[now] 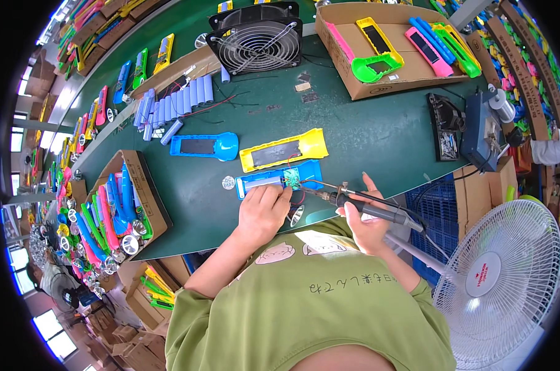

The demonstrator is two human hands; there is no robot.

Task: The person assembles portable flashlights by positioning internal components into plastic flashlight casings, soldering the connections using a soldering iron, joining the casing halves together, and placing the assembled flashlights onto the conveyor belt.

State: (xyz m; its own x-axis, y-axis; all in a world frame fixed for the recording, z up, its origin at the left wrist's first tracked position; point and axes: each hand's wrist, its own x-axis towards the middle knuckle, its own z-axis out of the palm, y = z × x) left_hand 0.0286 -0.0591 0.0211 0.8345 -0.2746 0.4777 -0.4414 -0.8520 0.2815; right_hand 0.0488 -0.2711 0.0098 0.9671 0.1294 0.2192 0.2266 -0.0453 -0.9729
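Observation:
A blue plastic flashlight shell [313,169] lies at the table's front edge, holding a pale purple battery cell [263,183] and a small green circuit board [292,177]. My left hand [261,213] is closed, its fingertips pressing the shell's near side and the cell beside the board. My right hand [368,224] grips a soldering iron [369,209], whose thin metal tip points left at the board; whether it touches cannot be made out. Just beyond lies a yellow shell [318,143], with another blue shell [225,146] to its left. A shiny reflector [297,214] hangs on wires near my left fingers.
Loose battery cells [181,102] and a black fan [254,46] stand at the back. Cardboard boxes with coloured shells sit at back right [373,88] and left [150,191]. A blue soldering station [479,136] is at right, above a white fan [484,272].

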